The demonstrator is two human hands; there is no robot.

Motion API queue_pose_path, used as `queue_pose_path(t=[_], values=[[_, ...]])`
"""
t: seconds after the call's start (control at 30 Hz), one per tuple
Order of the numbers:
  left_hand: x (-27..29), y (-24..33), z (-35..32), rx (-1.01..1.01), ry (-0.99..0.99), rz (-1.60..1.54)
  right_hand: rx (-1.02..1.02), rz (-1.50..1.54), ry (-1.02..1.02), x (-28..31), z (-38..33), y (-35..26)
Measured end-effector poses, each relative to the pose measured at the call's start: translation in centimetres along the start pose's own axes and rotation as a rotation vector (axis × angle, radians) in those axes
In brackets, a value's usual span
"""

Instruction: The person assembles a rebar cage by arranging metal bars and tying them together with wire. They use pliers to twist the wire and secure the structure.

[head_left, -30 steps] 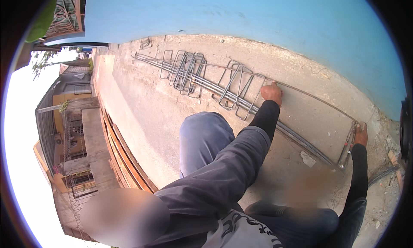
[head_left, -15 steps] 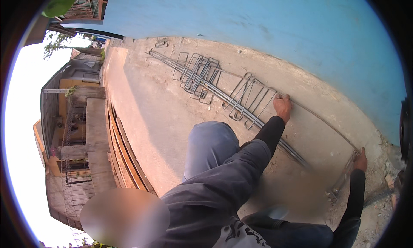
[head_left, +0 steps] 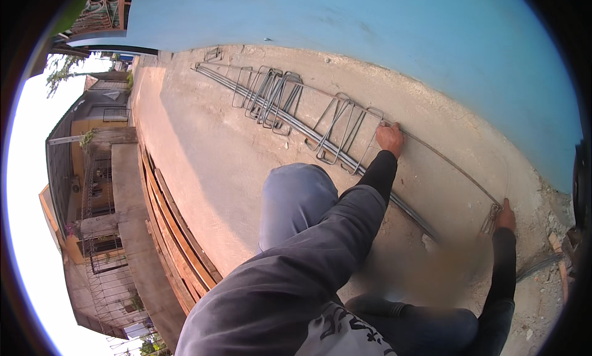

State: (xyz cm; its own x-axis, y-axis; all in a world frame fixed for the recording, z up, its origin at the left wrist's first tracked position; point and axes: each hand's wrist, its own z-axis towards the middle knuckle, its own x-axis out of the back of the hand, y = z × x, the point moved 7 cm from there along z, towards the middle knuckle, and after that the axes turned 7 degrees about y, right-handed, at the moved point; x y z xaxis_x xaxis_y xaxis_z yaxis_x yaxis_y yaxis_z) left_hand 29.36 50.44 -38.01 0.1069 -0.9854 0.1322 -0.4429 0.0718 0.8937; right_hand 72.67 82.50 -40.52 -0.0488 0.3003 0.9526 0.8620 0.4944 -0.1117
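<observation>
My left hand (head_left: 390,139) is closed around a long thin steel rod (head_left: 447,160), right beside a bent rectangular stirrup (head_left: 372,140). Several such stirrups (head_left: 271,100) stand or lean in a row along the rod. Beneath them, thicker straight steel bars (head_left: 410,214) lie bundled on the ground. At the rod's near right end, my right hand (head_left: 505,218) is closed beside a cluster of bent wire loops (head_left: 490,219). Its fingers are partly turned away, so what exactly they grip cannot be made out.
A blue wall (head_left: 394,29) runs along the far and right side. Long wooden planks (head_left: 176,226) lie at the left near a building. Rubble and loose wire (head_left: 536,266) sit at the right. My bent knee (head_left: 296,198) is close to the bars. A blurred patch hides some ground.
The whole scene has shifted slightly left and up in the picture. Both hands keep nearly the same places along the rod, the left still closed on it.
</observation>
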Motion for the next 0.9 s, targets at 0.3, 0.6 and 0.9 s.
queue_pose_path(t=[0.3,0.6,0.9], values=[[-6.0,-0.8,-9.1,-0.124,-0.453,0.357,-0.130,0.210,-0.142,4.2,-0.3,4.5],[-8.6,-7.6,-31.0,-0.546,-1.357,0.999,-0.204,0.517,-0.023,11.7,-6.4,12.3],[-3.3,-12.2,-36.4,-1.153,-1.506,1.005,-0.312,0.468,-0.217,3.2,-22.8,11.2]])
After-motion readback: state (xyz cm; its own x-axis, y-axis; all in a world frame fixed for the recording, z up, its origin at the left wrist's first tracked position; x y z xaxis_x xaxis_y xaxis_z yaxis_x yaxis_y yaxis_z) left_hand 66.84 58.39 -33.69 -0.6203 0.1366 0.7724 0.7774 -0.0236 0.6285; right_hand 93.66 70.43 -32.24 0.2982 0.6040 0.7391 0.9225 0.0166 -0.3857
